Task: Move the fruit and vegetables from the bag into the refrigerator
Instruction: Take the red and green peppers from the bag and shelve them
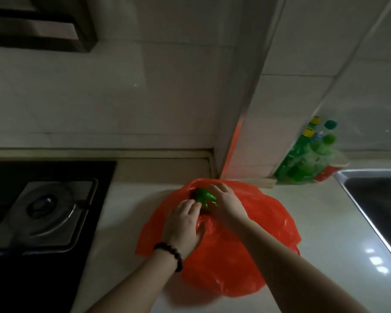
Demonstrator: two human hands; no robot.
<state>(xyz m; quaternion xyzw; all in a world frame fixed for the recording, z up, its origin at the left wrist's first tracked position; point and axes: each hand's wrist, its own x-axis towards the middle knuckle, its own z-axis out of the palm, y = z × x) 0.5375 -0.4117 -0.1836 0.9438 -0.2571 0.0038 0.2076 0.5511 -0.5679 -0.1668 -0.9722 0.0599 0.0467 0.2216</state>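
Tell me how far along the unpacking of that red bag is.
Nothing looks put away yet: no refrigerator is in view. In hand: both hands are at the mouth of the red bag on the counter, the left hand and right hand on either side of a green pepper. Left: lifting it out and carrying it to the refrigerator. Whatever else the bag holds is hidden.

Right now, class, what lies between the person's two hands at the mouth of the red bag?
In the head view, a green pepper lies between the left hand and right hand, in the red bag.
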